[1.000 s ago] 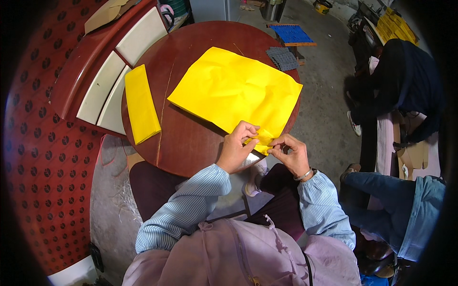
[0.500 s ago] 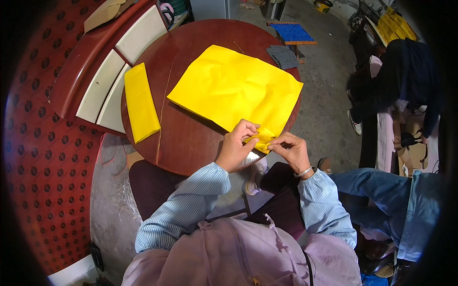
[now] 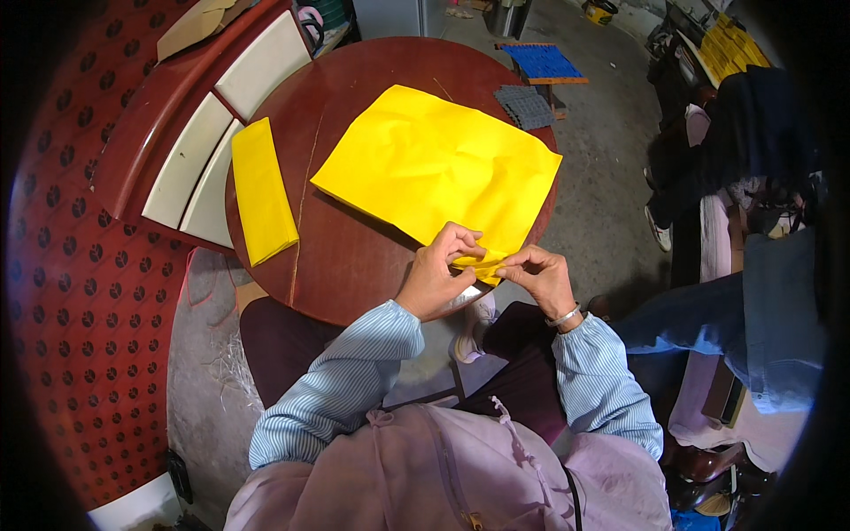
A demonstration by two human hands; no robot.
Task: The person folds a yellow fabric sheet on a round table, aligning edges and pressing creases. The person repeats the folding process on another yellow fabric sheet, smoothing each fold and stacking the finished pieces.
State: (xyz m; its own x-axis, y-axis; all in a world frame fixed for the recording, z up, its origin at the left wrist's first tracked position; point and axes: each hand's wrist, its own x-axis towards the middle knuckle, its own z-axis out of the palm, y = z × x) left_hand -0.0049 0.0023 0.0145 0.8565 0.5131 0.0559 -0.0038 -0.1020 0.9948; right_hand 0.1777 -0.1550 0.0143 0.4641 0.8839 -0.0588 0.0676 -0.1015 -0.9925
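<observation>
A large yellow sheet [image 3: 425, 150] of cloth-like material, perhaps a flat bag, lies creased on the round dark red table [image 3: 354, 274]. Its near right corner is bunched up at the table's front edge. At that corner my right hand [image 3: 544, 283], with a bracelet at the wrist, pinches the material between thumb and fingertips. My left hand [image 3: 438, 274] is closed on the same gathered edge, just left of the right one, with fingers bent and thumb against it. A folded yellow piece [image 3: 263, 190] lies apart at the table's left side.
A grey knitted cloth [image 3: 522, 106] rests at the table's right rim. Behind it stands a blue-topped folding stool [image 3: 544, 62]. White-panelled red furniture [image 3: 190, 159] adjoins the table at left. At right are a person in dark clothes [image 3: 753, 133] and another's blue-clad leg [image 3: 686, 319].
My hands stay at the corner with only slight finger movement; the gathered edge shifts a little. At right, the people have moved, and the blue-clad leg and garment have shifted.
</observation>
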